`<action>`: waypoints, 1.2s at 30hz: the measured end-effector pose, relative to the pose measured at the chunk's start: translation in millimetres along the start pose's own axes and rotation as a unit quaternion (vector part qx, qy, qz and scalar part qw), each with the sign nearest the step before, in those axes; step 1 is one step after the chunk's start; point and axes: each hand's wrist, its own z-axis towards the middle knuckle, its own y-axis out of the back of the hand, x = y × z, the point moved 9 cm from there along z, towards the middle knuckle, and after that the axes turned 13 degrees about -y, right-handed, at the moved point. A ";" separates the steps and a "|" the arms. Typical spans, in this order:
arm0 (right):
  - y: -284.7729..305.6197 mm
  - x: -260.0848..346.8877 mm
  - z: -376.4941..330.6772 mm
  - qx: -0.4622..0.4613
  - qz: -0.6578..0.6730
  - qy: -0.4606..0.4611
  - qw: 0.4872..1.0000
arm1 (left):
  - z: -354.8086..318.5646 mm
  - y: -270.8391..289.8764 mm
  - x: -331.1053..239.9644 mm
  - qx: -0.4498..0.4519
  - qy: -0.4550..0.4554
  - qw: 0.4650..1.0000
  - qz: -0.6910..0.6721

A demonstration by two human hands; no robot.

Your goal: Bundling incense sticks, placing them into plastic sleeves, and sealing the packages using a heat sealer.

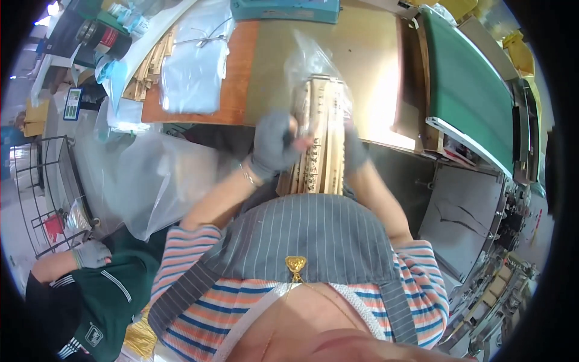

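Note:
A bundle of long, flat pale wooden slats [325,127] with dark written characters stands between my hands, its near end against my apron. A clear plastic bag [310,54] covers the bundle's far end and sticks out beyond it over the table edge. My left hand [274,142], in a grey fingerless glove, is closed on the bundle's left side, its bare fingertips on the slats and blurred by motion. On the right side my right hand [356,145], gloved alike, grips the bundle, its fingers mostly hidden behind it.
A stack of clear plastic bags [193,78] lies on the table's left part beside loose wooden slats [148,69]. A teal case [286,9] sits at the back; a green board [467,84] stands right. At lower left is a co-worker's gloved hand [93,254].

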 end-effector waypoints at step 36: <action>-112.1 236.7 30.1 -0.217 -0.575 0.302 0.729 | 186.2 43.6 69.9 0.071 0.016 0.978 -0.195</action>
